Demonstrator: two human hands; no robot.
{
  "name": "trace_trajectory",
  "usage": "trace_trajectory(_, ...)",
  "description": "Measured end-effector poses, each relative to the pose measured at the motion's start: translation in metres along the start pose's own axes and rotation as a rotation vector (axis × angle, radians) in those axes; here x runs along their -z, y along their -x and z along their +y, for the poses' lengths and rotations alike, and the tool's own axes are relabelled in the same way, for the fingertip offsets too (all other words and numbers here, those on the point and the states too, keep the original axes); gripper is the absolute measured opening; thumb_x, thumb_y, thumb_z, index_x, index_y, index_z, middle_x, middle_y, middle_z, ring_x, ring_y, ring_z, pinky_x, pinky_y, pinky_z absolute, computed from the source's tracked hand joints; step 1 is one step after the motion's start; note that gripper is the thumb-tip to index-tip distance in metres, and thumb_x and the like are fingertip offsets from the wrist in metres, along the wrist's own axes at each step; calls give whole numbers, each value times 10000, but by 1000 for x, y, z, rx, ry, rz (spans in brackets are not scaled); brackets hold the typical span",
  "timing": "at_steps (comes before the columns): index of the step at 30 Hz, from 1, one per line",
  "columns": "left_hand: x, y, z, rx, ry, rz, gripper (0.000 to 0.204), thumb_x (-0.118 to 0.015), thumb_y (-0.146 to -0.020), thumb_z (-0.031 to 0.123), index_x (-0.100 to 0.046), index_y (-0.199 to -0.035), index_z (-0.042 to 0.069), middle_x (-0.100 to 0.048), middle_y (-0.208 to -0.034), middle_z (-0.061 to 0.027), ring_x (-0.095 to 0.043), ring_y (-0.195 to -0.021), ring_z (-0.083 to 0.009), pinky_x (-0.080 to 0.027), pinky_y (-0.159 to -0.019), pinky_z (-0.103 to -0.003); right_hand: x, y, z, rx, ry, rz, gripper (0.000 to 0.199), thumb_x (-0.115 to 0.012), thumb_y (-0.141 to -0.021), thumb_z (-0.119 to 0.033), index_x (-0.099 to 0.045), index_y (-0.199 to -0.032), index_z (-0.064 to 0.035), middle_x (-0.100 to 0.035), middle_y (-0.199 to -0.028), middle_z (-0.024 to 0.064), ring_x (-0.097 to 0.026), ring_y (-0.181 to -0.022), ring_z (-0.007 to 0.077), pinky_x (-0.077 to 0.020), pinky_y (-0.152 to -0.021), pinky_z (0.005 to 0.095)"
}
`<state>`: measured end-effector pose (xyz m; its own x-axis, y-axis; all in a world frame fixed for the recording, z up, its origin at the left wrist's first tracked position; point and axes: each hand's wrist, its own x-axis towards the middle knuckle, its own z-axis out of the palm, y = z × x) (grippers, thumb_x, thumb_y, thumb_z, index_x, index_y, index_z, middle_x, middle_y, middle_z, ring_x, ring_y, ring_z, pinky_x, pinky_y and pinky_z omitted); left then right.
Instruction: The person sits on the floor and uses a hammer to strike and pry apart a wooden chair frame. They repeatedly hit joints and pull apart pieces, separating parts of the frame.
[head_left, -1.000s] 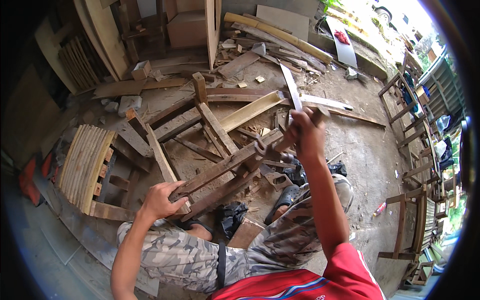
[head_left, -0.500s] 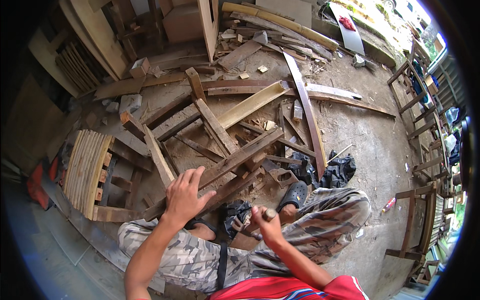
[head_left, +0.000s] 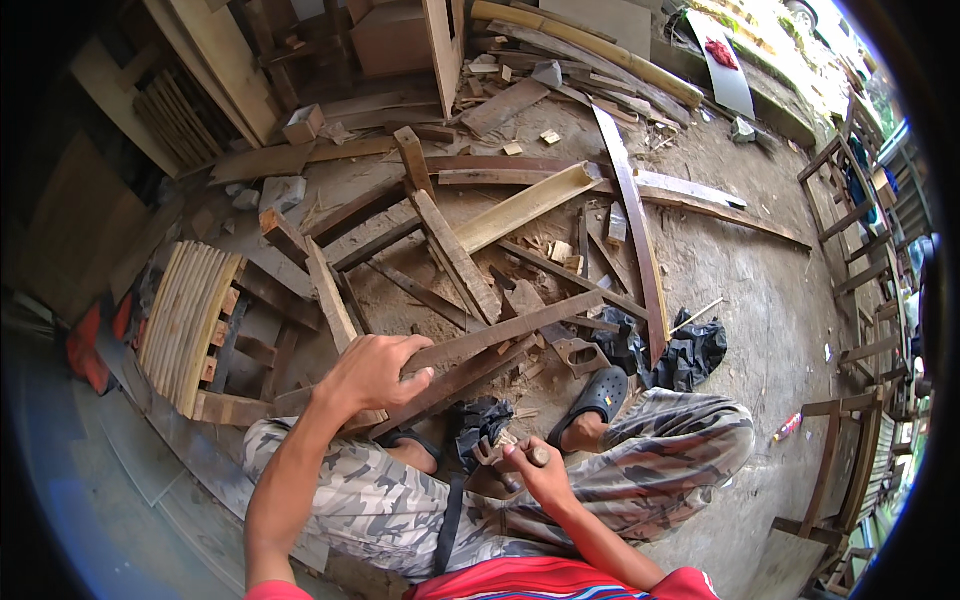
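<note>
Head view: L hand point(head_left: 378, 372) fwd, palm down, fingers clamped on long brown rail point(head_left: 505, 332), slanting ahead of legs point(head_left: 665, 440); R hand point(head_left: 540, 477) low btwn them, fingers clamped round brown-handled hammer point(head_left: 488, 455)

Hammer point(head_left: 488, 455) — handle point(head_left: 540, 457) partly hidden by right hand point(head_left: 543, 480), vehicle point(head_left: 803, 14) cut off above, red shirt point(head_left: 540, 580) cut off below

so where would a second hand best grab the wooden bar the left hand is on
Probably near its upper right end, coming from above and the right, fingers wrapped across it: the wooden bar is long and narrow, slants up to the right, and the left hand already covers its lower left end.
</note>
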<state>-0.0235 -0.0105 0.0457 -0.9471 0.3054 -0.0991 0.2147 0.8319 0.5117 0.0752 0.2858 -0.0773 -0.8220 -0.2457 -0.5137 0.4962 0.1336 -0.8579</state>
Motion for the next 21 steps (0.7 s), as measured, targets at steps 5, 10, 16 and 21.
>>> trace_trajectory(5, 2, -4, -6, -10, -17, -54, 426, -636, -850, 346, -695, -1123, 24, -721, -873, -226, -699, -842, -422, -560, -785, -483, 21, 22, -27, 55, 224, -46, 354, -710, -945, -340, -735, -1101, -23, -687, -718, 52, -621, -665, 78, -477, -606, 269)
trace_trajectory(10, 3, -11, -1, -86, -37, -70, 394, -641, -845, 336, -689, -1081, 24, -717, -822, -201, -693, -770, -401, -558, -717, -476, 51, 36, -60, -128, 579, -180, 363, -685, -919, -272, -725, -1197, -43, -668, -625, 113, -675, -600, 180, -532, -651, 326)
trace_trajectory(16, -13, -40, 3, -301, -306, 111, 354, -662, -831, 285, -658, -1091, 44, -672, -900, -129, -693, -797, -297, -551, -673, -427, 71, 18, -47, -27, 911, -436, 475, -652, -808, -207, -683, -1258, -57, -717, -950, 275, -719, -927, 384, -552, -840, 465)
trace_trajectory(21, -27, -80, 1, -389, -467, 85, 355, -653, -833, 289, -628, -1108, 65, -607, -910, -103, -687, -803, -275, -554, -663, -412, 61, 4, -42, -210, 982, -637, 453, -648, -799, -232, -671, -1208, -39, -718, -1002, 272, -706, -976, 405, -549, -847, 481)
